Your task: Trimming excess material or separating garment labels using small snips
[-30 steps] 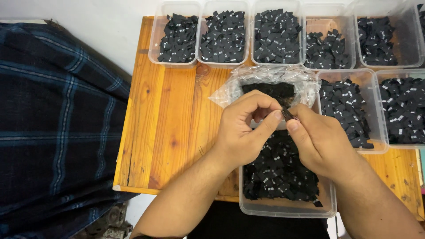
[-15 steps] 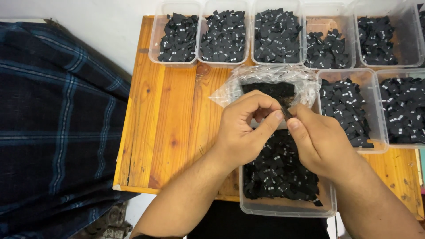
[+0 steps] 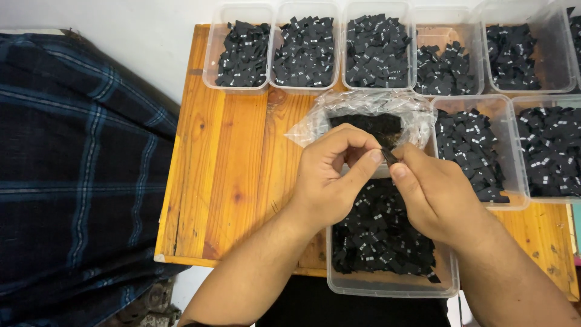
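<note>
Both hands, left (image 3: 330,181) and right (image 3: 433,194), pinch one small black tag (image 3: 388,156) over the tub (image 3: 392,284); loose grip risks dropping it unsorted.

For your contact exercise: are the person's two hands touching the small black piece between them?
Touching. The head view shows the left hand and right hand pinching the small black piece between fingertips, no gap visible.

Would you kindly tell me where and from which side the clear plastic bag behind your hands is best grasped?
Grip the clear plastic bag by its crumpled left edge, coming from the left over the bare wooden table. That flap lies flat and free there, whereas both hands and a tub of black labels probably block the near and right sides.
</note>
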